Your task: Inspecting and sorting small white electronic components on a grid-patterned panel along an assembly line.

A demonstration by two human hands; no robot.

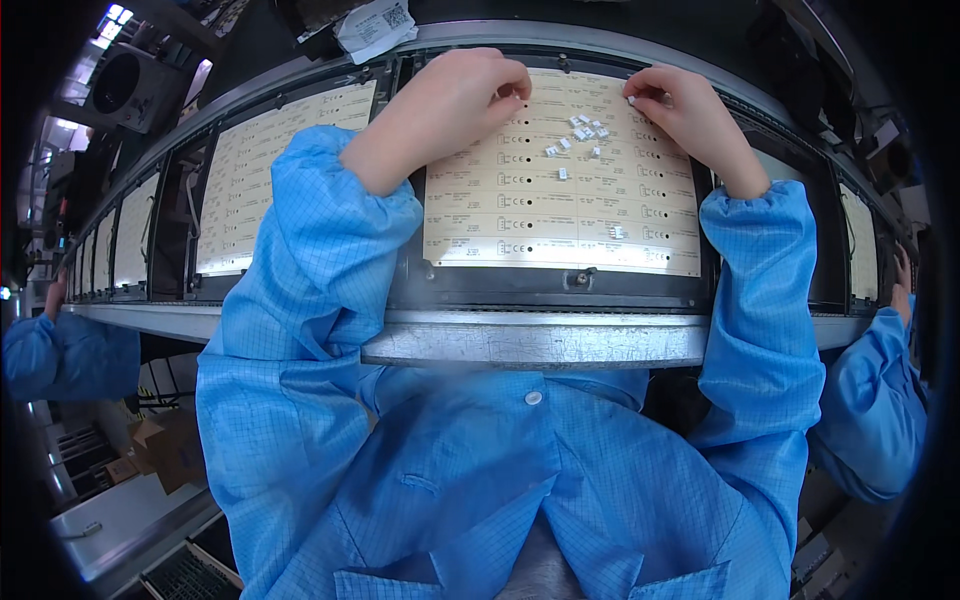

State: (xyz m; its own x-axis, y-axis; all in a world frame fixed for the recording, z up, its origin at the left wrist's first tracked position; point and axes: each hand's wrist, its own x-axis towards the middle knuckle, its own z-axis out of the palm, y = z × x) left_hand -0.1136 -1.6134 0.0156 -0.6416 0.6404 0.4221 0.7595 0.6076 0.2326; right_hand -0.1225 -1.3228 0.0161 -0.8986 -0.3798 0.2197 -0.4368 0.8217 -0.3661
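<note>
Across one cream panel [480,190], white connectors [584,132] lie left of the right hand [690,108], pinching one.

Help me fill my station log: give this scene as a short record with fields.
Panel: pale, printed, in a dark frame
Left hand: over its upper left, fingers curled, grip unclear
Right hand: at its upper right, pinching a white piece
Loose pieces: white, mostly clustered on the panel's upper middle
Nearby: blue sleeves, one at each side

Beyond the left hand [455,100] lies a packet [374,31]; well left of that hand, a carton [172,450] and a co-worker's sleeve [85,360].
</note>
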